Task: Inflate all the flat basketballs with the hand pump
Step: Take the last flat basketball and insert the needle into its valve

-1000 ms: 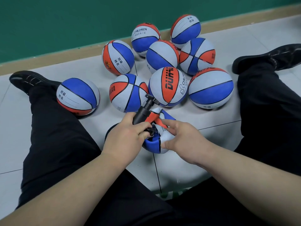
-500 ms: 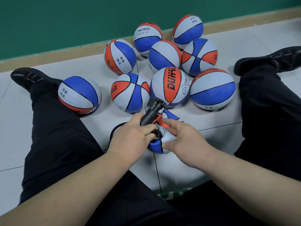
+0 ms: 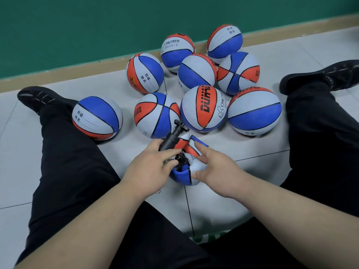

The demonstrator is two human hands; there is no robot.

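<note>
A crumpled, flat red, white and blue basketball lies on the floor between my legs. My left hand grips the lower end of a black hand pump, whose tip is pressed against the flat ball. The pump's T-handle points up and away from me. My right hand holds the flat ball from its right side, thumb and fingers curled on its folds. Several round, inflated balls of the same colours sit on the floor beyond.
I sit on light grey floor tiles with both legs in black trousers spread wide, black shoes at left and right. One inflated ball leans against my left leg. A tan skirting and green wall close the far side.
The view shifted slightly. The pump and my left hand shifted slightly on the flat ball; my right hand keeps its hold.
</note>
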